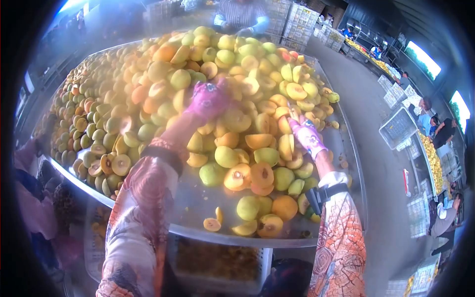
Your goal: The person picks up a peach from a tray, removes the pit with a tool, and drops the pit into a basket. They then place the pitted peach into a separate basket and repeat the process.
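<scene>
A large heap of yellow-green peaches (226, 156), many cut in half with the pit or its hollow showing, covers a metal table (193, 208). My left hand (209, 99), in a pink patterned glove, reaches into the middle of the heap; its fingers are hidden and blurred against the fruit. On the right side of the heap, my right hand (307, 133) wears a similar glove. Its fingers are stretched out, with the tips at some peach halves (286, 146). Nearer the front edge lie a few whole peaches and a cut peach half (270, 225).
Across the table stands a person (242, 17) with light blue sleeves. Below the front edge is a white crate (264, 262). Stacked crates (302, 20) stand behind. To the right, past a grey floor (376, 163), people work along another fruit-covered table (429, 161).
</scene>
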Demonstrator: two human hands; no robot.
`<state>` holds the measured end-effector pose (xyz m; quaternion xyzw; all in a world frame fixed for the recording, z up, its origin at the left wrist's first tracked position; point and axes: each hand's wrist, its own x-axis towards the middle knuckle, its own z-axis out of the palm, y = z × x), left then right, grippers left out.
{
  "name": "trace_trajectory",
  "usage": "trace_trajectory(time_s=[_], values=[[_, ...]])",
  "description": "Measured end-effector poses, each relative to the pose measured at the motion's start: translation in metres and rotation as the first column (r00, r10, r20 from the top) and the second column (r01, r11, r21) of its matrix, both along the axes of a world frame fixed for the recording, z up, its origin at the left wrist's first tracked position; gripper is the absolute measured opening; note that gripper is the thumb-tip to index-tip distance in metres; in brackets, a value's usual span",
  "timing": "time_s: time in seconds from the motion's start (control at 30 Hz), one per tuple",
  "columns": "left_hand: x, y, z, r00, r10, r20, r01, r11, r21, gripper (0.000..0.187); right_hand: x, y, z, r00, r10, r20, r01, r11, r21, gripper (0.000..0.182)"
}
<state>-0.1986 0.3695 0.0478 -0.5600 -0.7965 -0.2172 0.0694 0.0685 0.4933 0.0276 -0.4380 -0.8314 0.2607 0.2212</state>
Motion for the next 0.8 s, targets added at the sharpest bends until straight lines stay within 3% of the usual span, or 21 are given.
trace_trajectory(time_s=[0.03, 0.13, 0.17, 0.2, 0.27, 0.3, 0.33, 0.4, 0.47, 0.5, 0.53, 0.57, 0.6, 0.63, 0.67, 0.73, 0.77, 0.8], values=[[0.001, -0.004, 0.003, 0.997, -0.041, -0.064, 0.035, 0.994, -0.1, 0.056, -0.005, -0.008, 0.0, 0.993, 0.093, -0.066, -0.092, 0.996, 0.009, 0.055], [0.023, -0.04, 0.027, 0.986, -0.131, 0.101, 0.153, 0.956, -0.252, 0.042, -0.019, -0.035, 0.006, 0.973, 0.134, 0.187, -0.129, 0.991, -0.041, 0.054], [0.02, -0.047, 0.02, 0.968, -0.251, 0.012, 0.246, 0.935, -0.256, 0.029, -0.022, -0.049, 0.012, 0.967, 0.209, 0.144, -0.195, 0.975, -0.106, 0.051], [0.008, -0.055, 0.006, 0.968, -0.25, 0.011, 0.244, 0.933, -0.263, 0.029, -0.027, -0.066, 0.016, 0.956, 0.28, 0.091, -0.262, 0.95, -0.17, 0.048], [-0.014, -0.071, -0.027, 0.791, -0.533, -0.299, 0.466, 0.843, -0.269, 0.026, -0.043, -0.089, 0.002, 0.887, 0.455, -0.078, -0.453, 0.891, 0.041, 0.039], [-0.004, -0.093, -0.016, 0.852, -0.486, -0.196, 0.439, 0.866, -0.238, 0.025, -0.051, -0.089, -0.01, 0.876, 0.459, 0.151, -0.471, 0.88, 0.059, 0.04], [0.005, -0.115, -0.001, 0.898, -0.43, -0.093, 0.404, 0.89, -0.212, 0.024, -0.055, -0.104, -0.002, 0.847, 0.524, 0.09, -0.527, 0.85, 0.014, 0.043], [-0.01, -0.147, -0.013, 0.929, -0.369, -0.04, 0.335, 0.88, -0.335, 0.023, -0.057, -0.131, -0.001, 0.75, 0.662, 0.005, -0.662, 0.749, 0.028, 0.043], [0.001, -0.167, -0.006, 0.917, -0.392, -0.075, 0.356, 0.888, -0.291, 0.025, -0.046, -0.145, 0.015, 0.76, 0.647, -0.066, -0.65, 0.752, -0.107, 0.044], [0.005, -0.17, 0.006, 0.941, -0.331, -0.07, 0.271, 0.861, -0.43, 0.027, -0.041, -0.146, 0.033, 0.793, 0.608, -0.044, -0.606, 0.78, -0.154, 0.042], [-0.005, -0.175, 0.002, 0.942, -0.331, -0.063, 0.273, 0.86, -0.432, 0.027, -0.04, -0.13, 0.035, 0.757, 0.652, -0.047, -0.654, 0.756, -0.028, 0.038], [-0.024, -0.186, -0.003, 0.893, -0.348, 0.286, 0.419, 0.875, -0.243, 0.025, -0.04, -0.106, 0.021, 0.792, 0.609, -0.048, -0.574, 0.769, 0.28, 0.033], [-0.034, -0.19, -0.006, 0.713, -0.383, 0.587, 0.48, 0.877, -0.01, 0.022, -0.036, -0.083, 0.036, 0.905, 0.402, 0.14, -0.416, 0.905, 0.089, 0.033], [-0.033, -0.188, 0.006, 0.811, -0.464, 0.357, 0.498, 0.867, -0.005, 0.017, -0.027, -0.051, 0.035, 0.911, 0.409, 0.055, -0.411, 0.887, 0.212, 0.036], [-0.03, -0.186, 0.011, 0.809, -0.463, 0.364, 0.497, 0.868, -0.001, 0.017, -0.022, -0.011, 0.016, 0.949, 0.28, 0.146, -0.316, 0.852, 0.418, 0.043], [-0.027, -0.183, 0.018, 0.894, -0.285, 0.347, 0.279, 0.958, 0.07, 0.017, -0.015, 0.027, -0.006, 0.937, 0.132, 0.323, -0.215, 0.948, 0.235, 0.049], [-0.028, -0.182, 0.017, 0.897, -0.282, 0.34, 0.272, 0.959, 0.076, 0.018, -0.013, 0.032, -0.013, 0.935, 0.137, 0.326, -0.22, 0.947, 0.233, 0.049], [-0.027, -0.183, 0.014, 0.896, -0.279, 0.346, 0.27, 0.96, 0.074, 0.018, -0.012, 0.027, -0.011, 0.933, 0.143, 0.331, -0.192, 0.974, 0.12, 0.053]])
